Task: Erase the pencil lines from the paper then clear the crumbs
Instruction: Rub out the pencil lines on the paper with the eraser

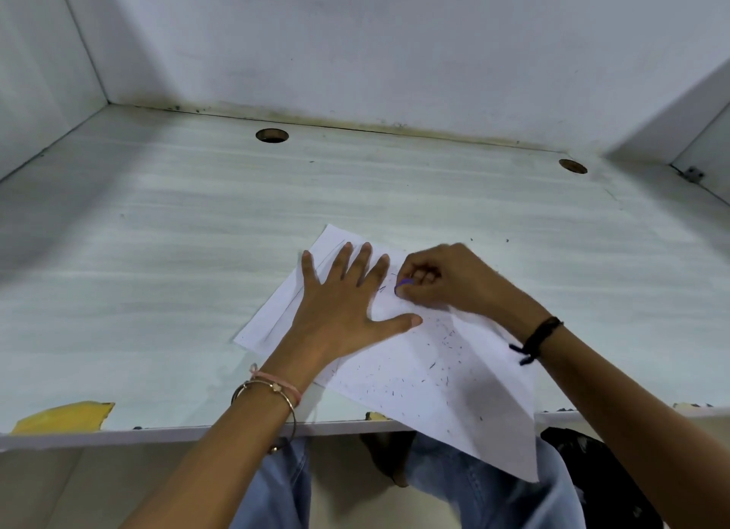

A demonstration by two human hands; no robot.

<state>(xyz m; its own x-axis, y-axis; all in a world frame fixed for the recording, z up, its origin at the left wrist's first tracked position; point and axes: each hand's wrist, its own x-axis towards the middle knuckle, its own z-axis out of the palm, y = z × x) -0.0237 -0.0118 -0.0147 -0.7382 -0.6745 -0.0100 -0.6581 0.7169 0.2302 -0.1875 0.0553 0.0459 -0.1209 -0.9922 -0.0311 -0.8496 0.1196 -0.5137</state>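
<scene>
A white sheet of paper (466,394) lies at an angle on the desk, its near corner hanging over the front edge. My left hand (339,303) presses flat on its upper part, fingers spread. My right hand (442,277) pinches a small purple eraser (403,284) with its tip against the paper, just right of my left fingers. Faint pencil lines (300,291) show on the paper to the left of my left hand. Dark eraser crumbs (434,362) are scattered over the paper's middle and lower part.
The pale wood-grain desk (158,271) is boxed in by white walls at the back and sides. Two round cable holes (271,135) (572,166) sit near the back. Yellow tape (63,416) marks the front edge at left. A few crumbs (490,240) lie beyond the paper.
</scene>
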